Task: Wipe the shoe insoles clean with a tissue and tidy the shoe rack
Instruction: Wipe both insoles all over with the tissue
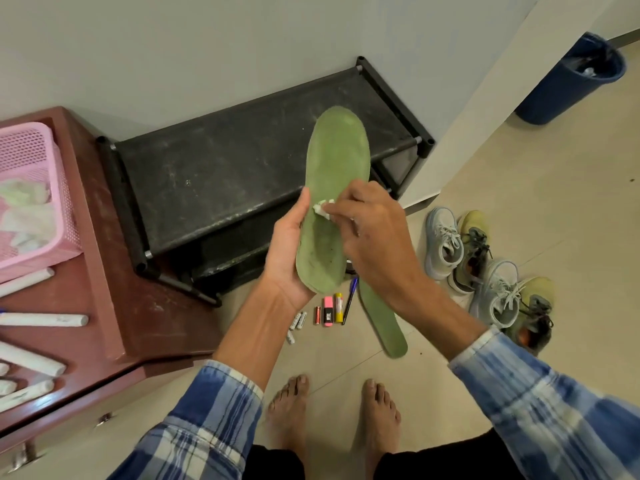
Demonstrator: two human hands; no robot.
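My left hand (289,251) grips the heel end of a green insole (337,161), holding it upright in front of the black shoe rack (225,174). My right hand (372,233) pinches a small white tissue (322,208) and presses it against the insole's middle. A second green insole (382,323) lies flat on the floor below my right wrist. The rack's top shelf is bare and dusty.
Two pairs of sneakers (485,271) stand on the tiles at right. Batteries, a pink highlighter (328,310), a glue stick and a pen lie by the rack. A brown cabinet (114,271) at left carries a pink basket (34,195) and white rolls. A blue bin (571,81) stands far right.
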